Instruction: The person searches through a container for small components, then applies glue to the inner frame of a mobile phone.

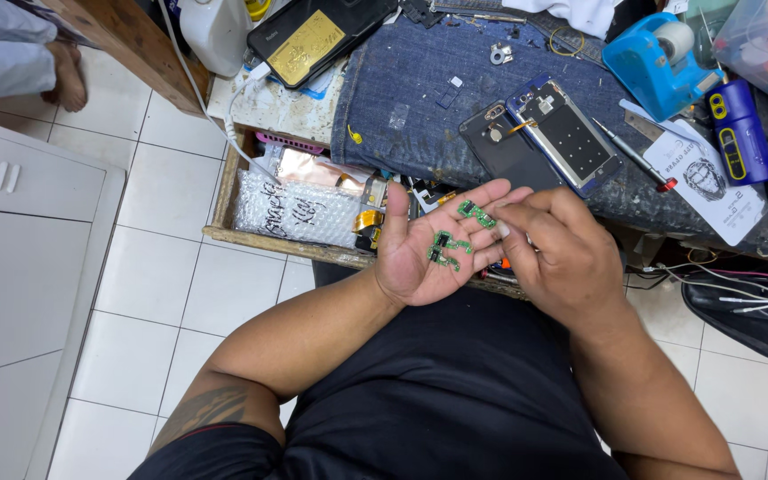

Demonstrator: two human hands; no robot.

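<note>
At upper centre of the frame, I noted the denim-covered bench (pixel 420 80) carrying an opened phone (pixel 564 133), back removed and not reassembled. At centre, my left hand (pixel 428 249) lay palm up, fingers spread wide, cradling small green circuit boards (pixel 448 247). My right hand (pixel 562 258) pinched one green board (pixel 476 213) at its fingertips. None appeared fitted yet.

opened phone (pixel 566 133) on denim mat (pixel 420 80) | blue tape dispenser (pixel 655 53) | screwdriver (pixel 635 156) | bubble-wrap packet (pixel 295 212) in wooden drawer (pixel 224 191)
</note>
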